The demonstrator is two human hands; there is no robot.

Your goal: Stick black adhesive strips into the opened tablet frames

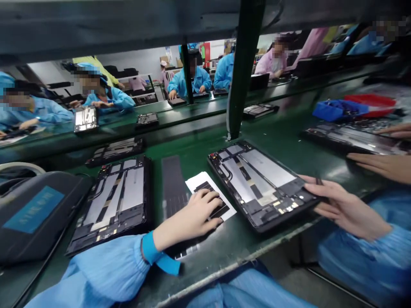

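One opened tablet [266,169] lies face up on the green bench [189,158], near its front edge and right of centre, its long axis slanting from far left to near right; the end with a small red part points away to the left, and the end with gold-coloured contacts faces the person. The right hand [346,203] grips its near right corner between thumb and fingers, with a thin dark item by the fingertips too blurred to identify. Left of the tablet, one white sheet [229,209] bearing several black strips lies partly under the left hand [201,211], which is palm down, fingers apart and slightly bent, fingertips upon the strips. Beside the sheet is one dark grey flat piece [171,171], and left of that a second opened tablet [117,196], its long axis slanting from far right to near left. A third tablet [117,149] lies behind the second. One green post [239,85] rises just behind the first tablet, blocking part of the view beyond. At right, a co-worker's two hands are by another device [340,134], near one blue tray [335,110] and one red tray [369,102]; a grey case [35,218] sits far left.
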